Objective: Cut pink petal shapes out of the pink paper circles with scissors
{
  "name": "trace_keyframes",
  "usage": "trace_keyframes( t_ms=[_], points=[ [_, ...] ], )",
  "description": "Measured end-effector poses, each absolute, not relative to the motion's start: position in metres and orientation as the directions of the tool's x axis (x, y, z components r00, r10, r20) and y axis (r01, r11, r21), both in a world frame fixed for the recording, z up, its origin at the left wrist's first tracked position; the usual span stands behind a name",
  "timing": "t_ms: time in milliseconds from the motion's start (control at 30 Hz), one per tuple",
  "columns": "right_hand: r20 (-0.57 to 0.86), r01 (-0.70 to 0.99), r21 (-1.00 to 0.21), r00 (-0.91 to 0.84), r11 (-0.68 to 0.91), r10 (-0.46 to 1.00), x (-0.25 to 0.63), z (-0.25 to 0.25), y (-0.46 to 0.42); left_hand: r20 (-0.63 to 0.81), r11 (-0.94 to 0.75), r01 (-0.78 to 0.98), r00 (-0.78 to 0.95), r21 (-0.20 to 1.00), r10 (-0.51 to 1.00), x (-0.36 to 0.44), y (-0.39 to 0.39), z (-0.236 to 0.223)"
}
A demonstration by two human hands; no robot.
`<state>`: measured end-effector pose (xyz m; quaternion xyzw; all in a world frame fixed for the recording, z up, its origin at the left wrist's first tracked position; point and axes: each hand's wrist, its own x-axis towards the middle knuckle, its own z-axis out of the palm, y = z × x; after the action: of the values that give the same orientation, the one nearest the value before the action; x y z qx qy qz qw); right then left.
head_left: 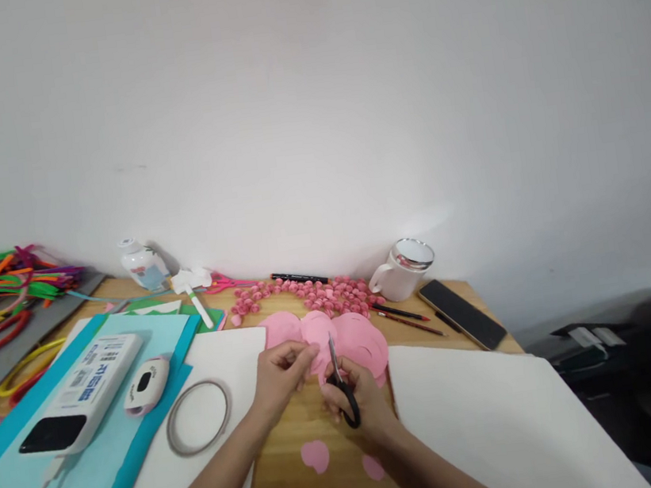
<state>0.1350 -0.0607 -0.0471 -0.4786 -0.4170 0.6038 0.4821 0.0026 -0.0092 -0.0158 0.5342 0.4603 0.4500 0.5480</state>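
Scissors with black handles [352,408] are gripped in my right hand [366,403], their blades pointing away from me. My left hand [283,374] is pinched closed beside the blades, its fingertips at the edge of a round pink paper piece [317,328]. Other pink paper circles [362,339] lie directly behind both hands and overlap, so the held piece's outline is hard to separate. On the wood in front of me rest two small pink paper pieces, a notched one [316,456] and a rounder one [373,466] partly under my right forearm.
Many small pink paper rolls [338,297] spread along the wall, near a mug [402,270], pencils [408,321] and a phone [462,314]. White sheets [493,422] flank the hands. Leftward are a tape roll [199,417], a white device [85,396] on blue paper and pipe cleaners [12,277].
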Motion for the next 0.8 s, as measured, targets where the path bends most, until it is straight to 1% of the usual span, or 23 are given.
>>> trace_keyframes(
  t_ms=[100, 200, 267, 400, 500, 633, 800],
  points=[
    [-0.179, -0.179, -0.963, -0.126, -0.200, 0.976, 0.134, -0.047, -0.063, -0.041, 0.028, 0.064, 0.207, 0.998, 0.977, 0.005, -0.012, -0.014],
    [-0.180, -0.161, -0.965, -0.161, -0.206, 0.970, 0.134, -0.046, -0.064, -0.024, 0.007, 0.090, 0.186, 0.996, 0.982, 0.006, -0.013, -0.015],
    [-0.163, -0.146, -0.972, -0.146, -0.184, 0.976, 0.134, -0.044, -0.063, -0.017, -0.003, 0.106, 0.192, 0.994, 0.981, 0.006, -0.013, -0.017],
    [-0.092, -0.134, -0.986, -0.094, -0.104, 0.991, 0.136, -0.040, -0.059, -0.017, -0.020, 0.140, 0.260, 0.990, 0.965, 0.007, -0.015, -0.023],
    [-0.085, -0.136, -0.986, -0.076, -0.095, 0.993, 0.137, -0.038, -0.057, -0.014, -0.027, 0.145, 0.275, 0.989, 0.961, 0.008, -0.015, -0.025],
    [-0.100, -0.167, -0.979, -0.094, -0.114, 0.991, 0.137, -0.038, -0.057, -0.039, 0.003, 0.134, 0.269, 0.991, 0.962, 0.008, -0.015, -0.024],
    [-0.109, -0.162, -0.979, -0.113, -0.126, 0.988, 0.138, -0.041, -0.057, -0.052, 0.023, 0.113, 0.265, 0.993, 0.963, 0.007, -0.014, -0.021]
  ],
)
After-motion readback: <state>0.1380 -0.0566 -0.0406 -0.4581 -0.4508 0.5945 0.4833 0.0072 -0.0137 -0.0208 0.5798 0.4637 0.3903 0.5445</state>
